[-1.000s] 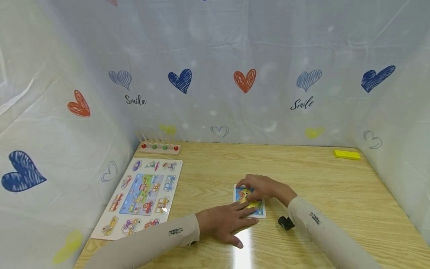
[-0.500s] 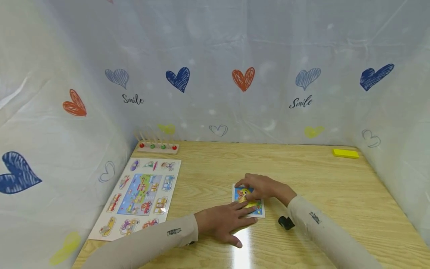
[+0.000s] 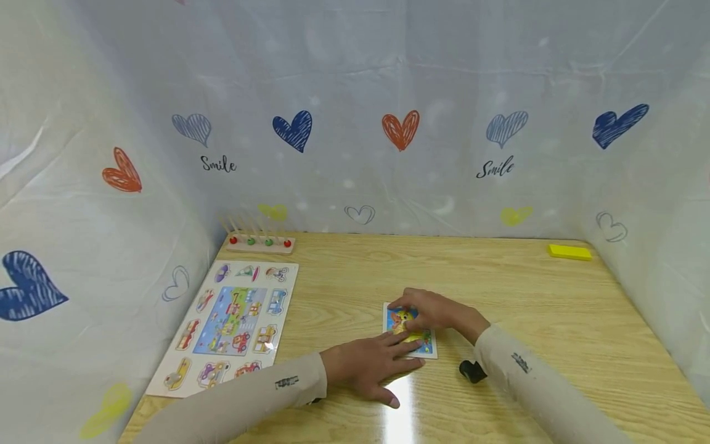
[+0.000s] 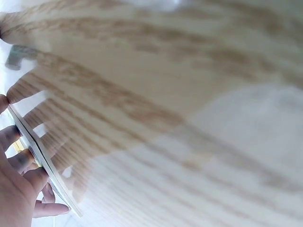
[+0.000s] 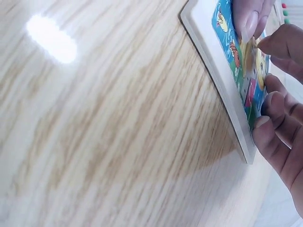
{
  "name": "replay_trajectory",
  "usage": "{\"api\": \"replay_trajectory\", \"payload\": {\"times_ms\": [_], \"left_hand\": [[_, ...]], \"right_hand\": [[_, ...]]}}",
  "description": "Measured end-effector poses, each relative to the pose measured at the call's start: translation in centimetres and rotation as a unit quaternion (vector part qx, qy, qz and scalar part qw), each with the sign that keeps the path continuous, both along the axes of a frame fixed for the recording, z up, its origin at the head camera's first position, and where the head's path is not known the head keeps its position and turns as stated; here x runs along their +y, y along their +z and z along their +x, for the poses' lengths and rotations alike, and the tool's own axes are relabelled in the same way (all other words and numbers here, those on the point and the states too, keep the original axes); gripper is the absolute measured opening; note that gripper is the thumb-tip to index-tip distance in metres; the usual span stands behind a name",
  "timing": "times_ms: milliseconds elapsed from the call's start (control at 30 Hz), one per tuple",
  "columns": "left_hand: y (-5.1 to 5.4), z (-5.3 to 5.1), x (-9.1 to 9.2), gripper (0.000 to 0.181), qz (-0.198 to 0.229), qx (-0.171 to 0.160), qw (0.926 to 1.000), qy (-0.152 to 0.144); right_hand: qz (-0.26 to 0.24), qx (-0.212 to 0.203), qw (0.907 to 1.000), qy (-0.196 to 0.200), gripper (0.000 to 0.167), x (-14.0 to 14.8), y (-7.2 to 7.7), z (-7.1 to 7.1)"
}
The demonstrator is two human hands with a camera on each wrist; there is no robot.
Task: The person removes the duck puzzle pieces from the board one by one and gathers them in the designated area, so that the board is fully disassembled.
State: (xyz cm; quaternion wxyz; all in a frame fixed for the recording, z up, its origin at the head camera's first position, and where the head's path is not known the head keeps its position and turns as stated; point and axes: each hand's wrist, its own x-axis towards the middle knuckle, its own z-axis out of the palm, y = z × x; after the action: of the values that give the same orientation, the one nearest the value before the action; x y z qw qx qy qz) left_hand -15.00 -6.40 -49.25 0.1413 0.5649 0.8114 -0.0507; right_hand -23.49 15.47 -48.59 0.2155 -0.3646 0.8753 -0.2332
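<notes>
The picture puzzle [image 3: 402,316] lies on the surface [image 3: 471,277], left hand [image 3: 373,369] over its near part, right hand [image 3: 431,309] over its far part. Left of it lies the vehicle puzzle board [image 3: 230,320]; behind that, the bead stand [image 3: 261,245]. Far right, a block [image 3: 570,251].

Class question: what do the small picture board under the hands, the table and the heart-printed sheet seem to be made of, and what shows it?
Picture board: perhaps thin wood or cardboard; pale edge, printed top.
Table: wood or wood-look laminate, glossy; grain lines and a bright reflection.
Sheet: probably plastic or coated cloth, slightly shiny; creases and soft highlights.
</notes>
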Motion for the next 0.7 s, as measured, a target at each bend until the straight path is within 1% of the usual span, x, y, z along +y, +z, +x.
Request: {"api": "replay_trajectory", "payload": {"times_ms": [200,433,700], "left_hand": [[-0.15,-0.04,0.04,0.081,0.006,-0.007,1.0,0.004],[-0.1,-0.09,0.06,0.081,0.005,-0.013,0.9999,0.008],[0.07,0.03,-0.02,0.081,0.008,0.005,1.0,0.003]], "right_hand": [[0.002,-0.005,1.0,0.001,0.053,-0.15,0.1,0.33],[0.002,-0.011,0.9999,0.0,0.052,-0.29,0.33,0.37],[-0.001,0.011,0.9999,0.002,0.05,-0.39,0.25,0.33]]}}
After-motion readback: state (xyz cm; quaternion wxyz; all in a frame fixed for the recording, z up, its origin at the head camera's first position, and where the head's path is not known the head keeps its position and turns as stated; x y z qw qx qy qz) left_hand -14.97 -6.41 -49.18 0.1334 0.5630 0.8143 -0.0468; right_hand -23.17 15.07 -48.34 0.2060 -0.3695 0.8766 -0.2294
